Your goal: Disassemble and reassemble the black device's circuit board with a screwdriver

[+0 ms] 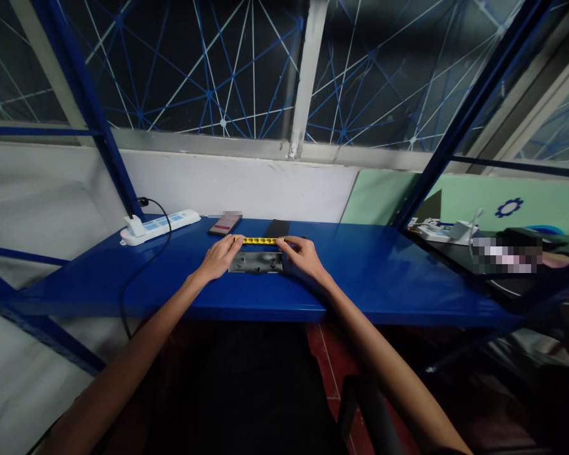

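On my remote feed, the left hand (pixel 220 256) and right hand (pixel 303 256) each pinch one end of a yellow strip (pixel 260 241), both grips closed on it, holding it along the far edge of a grey plate (pixel 256 263) on the blue tabletop (pixel 370 272). The strip looks lined up with the plate, though at this distance I cannot tell whether it is seated. A power strip (pixel 164 225) and a phone (pixel 224 224) lie behind, to the left.

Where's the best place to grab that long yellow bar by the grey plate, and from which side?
By its two ends, one from each side. The yellow bar is long, thin and runs crosswise just beyond the grey plate on the blue shelf, so a fingertip pinch at each tip probably keeps it level. The left hand and right hand pinch it so.
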Demonstrator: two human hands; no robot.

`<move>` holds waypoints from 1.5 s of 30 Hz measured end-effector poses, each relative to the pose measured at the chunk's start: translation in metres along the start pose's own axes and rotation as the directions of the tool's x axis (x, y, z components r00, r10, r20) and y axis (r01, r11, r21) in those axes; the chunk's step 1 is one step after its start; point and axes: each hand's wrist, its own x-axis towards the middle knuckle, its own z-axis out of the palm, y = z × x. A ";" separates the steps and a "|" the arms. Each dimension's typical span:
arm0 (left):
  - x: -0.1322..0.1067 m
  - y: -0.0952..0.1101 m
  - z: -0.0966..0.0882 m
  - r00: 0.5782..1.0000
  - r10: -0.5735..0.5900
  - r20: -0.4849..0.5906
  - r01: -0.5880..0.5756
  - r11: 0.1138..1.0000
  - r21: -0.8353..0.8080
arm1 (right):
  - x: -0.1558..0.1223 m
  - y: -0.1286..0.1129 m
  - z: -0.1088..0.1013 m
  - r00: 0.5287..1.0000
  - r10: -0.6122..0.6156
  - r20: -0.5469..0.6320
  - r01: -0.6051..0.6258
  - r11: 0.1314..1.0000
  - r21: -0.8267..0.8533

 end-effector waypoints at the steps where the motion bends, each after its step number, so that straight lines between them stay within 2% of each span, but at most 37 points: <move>1: 0.000 0.000 0.000 1.000 0.019 -0.008 -0.019 1.000 0.003 | 0.000 0.001 -0.001 1.000 -0.002 0.000 0.002 1.000 0.003; 5: -0.002 0.003 -0.004 0.997 0.080 0.019 -0.082 0.993 0.081 | -0.001 0.003 -0.005 1.000 -0.013 0.009 0.013 0.998 -0.058; 8: -0.006 0.005 -0.007 0.990 0.124 0.061 -0.132 0.981 0.139 | -0.004 0.007 -0.009 0.998 -0.024 0.059 0.031 0.992 -0.123; 15: -0.015 -0.002 -0.007 0.980 0.184 0.072 -0.196 0.950 0.244 | -0.012 0.011 -0.006 0.972 -0.175 0.157 0.221 0.906 -0.362; 23: -0.014 -0.007 -0.006 0.965 0.197 0.171 -0.237 0.936 0.261 | -0.016 0.009 -0.003 0.962 -0.111 0.248 0.233 0.806 -0.544; 28: -0.012 -0.010 -0.004 0.959 0.216 0.186 -0.260 0.928 0.265 | -0.017 0.005 -0.004 0.959 -0.083 0.270 0.237 0.755 -0.611; 40: -0.012 -0.011 -0.005 0.956 0.219 0.198 -0.259 0.943 0.207 | -0.017 0.007 -0.003 0.961 -0.117 0.251 0.250 0.759 -0.602; 43: -0.012 -0.010 -0.005 0.956 0.223 0.193 -0.262 0.942 0.209 | -0.018 0.004 -0.005 0.965 -0.154 0.213 0.253 0.763 -0.595; 45: -0.012 -0.008 -0.005 0.955 0.224 0.193 -0.265 0.938 0.226 | -0.014 0.005 -0.010 0.975 -0.169 0.145 0.223 0.772 -0.596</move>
